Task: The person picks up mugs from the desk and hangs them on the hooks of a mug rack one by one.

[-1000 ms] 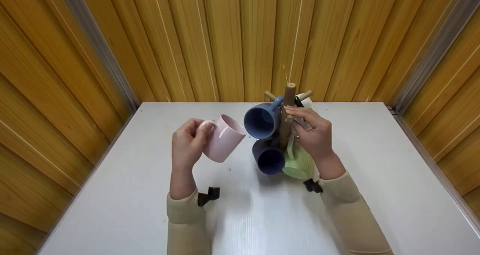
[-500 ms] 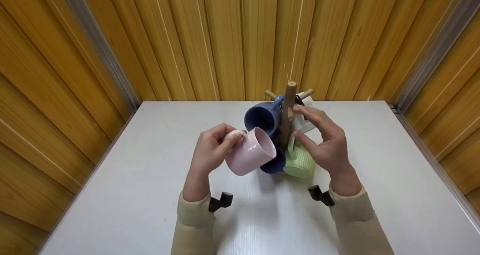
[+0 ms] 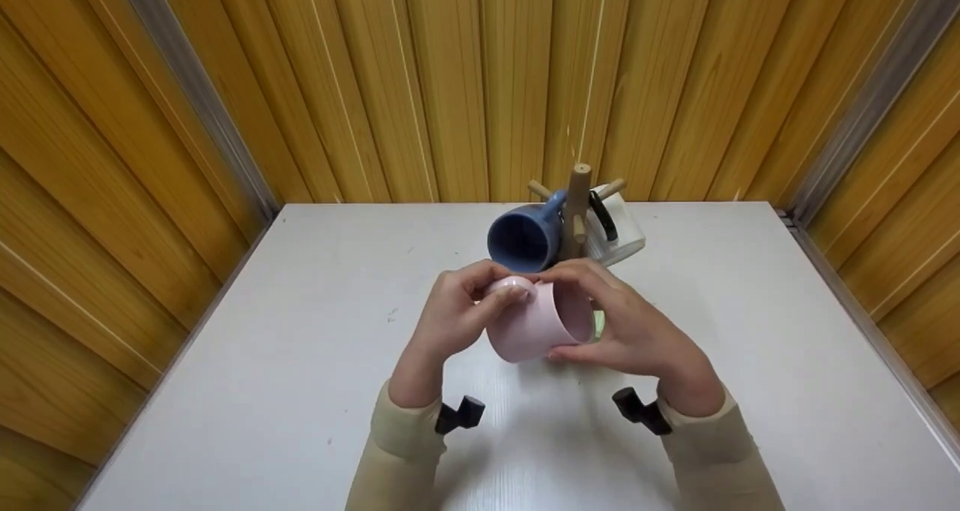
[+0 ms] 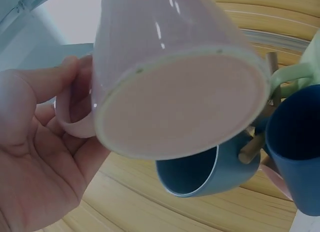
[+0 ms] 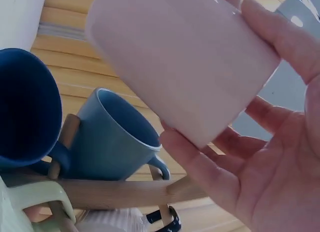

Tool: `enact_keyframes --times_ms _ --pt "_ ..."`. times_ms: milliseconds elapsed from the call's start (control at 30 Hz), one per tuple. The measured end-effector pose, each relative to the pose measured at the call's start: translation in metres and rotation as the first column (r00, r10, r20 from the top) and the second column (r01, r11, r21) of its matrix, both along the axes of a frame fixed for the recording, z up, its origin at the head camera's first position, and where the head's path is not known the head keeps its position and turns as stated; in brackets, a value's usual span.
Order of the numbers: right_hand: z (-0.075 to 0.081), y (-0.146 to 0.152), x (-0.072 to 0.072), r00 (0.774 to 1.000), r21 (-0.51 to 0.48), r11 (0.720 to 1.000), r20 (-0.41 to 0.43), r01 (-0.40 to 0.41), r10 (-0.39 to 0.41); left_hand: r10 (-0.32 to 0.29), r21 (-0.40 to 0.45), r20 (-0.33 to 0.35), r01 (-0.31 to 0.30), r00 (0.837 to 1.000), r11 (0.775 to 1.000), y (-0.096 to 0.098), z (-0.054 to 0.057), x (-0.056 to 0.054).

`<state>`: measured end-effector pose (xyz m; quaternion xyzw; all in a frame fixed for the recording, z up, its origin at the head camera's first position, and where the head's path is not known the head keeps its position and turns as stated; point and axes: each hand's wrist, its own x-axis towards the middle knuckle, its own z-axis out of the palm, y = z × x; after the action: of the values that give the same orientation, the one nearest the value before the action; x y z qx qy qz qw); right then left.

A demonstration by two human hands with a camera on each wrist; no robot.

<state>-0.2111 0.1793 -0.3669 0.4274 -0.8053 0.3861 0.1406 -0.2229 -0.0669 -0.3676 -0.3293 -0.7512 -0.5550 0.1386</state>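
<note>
A glossy pink mug is held tilted over the table in front of a wooden mug tree, its mouth facing right. My left hand pinches its handle between thumb and fingers. At the rim, my right hand holds the mug, thumb below and fingers on the far side. The left wrist view shows the mug's pale base and its looped handle. Behind the hands, the tree's post rises with a bare peg pointing forward.
A light blue mug hangs on the tree's left, and a white mug with a black handle on its right. Lower down are a dark blue mug and a pale green mug, largely hidden in the head view. Wood-panelled walls enclose the white table.
My left hand has carried the pink mug rightward and slightly down. My right hand has left the mug tree and come down to grip the mug's rim.
</note>
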Motion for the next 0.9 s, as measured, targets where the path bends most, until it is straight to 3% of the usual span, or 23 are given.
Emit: enact_keyframes --times_ms 133,233,367,500,567,767,900 --pt "0.003 0.010 0.001 1.000 -0.024 1.000 -0.002 0.016 -0.016 -0.014 0.006 0.055 0.013 0.998 1.000 0.006 0.000 -0.001" --pt "0.007 0.020 0.001 0.998 -0.040 0.998 0.004 0.058 -0.058 0.039 -0.014 0.163 -0.038 0.986 0.999 0.007 0.001 -0.002" --pt "0.011 0.034 0.000 0.991 -0.094 0.987 -0.006 0.132 -0.133 0.102 -0.071 0.331 -0.082 0.938 0.994 0.008 0.000 -0.004" --pt "0.011 0.044 -0.004 0.983 -0.151 0.972 -0.005 0.178 -0.181 0.036 -0.040 0.473 -0.020 0.880 0.999 0.016 -0.001 -0.005" --pt "0.010 0.046 -0.007 0.980 -0.170 0.966 0.012 0.197 -0.197 -0.001 -0.007 0.508 0.005 0.862 1.000 0.023 -0.003 -0.005" --pt "0.005 0.048 -0.016 0.957 -0.200 0.941 0.153 0.273 -0.245 0.025 0.032 0.466 -0.045 0.884 0.998 0.042 -0.012 -0.006" --pt "0.005 0.048 -0.019 0.927 -0.197 0.924 0.257 0.328 -0.274 0.045 0.064 0.461 -0.084 0.886 0.994 0.048 -0.018 -0.007"
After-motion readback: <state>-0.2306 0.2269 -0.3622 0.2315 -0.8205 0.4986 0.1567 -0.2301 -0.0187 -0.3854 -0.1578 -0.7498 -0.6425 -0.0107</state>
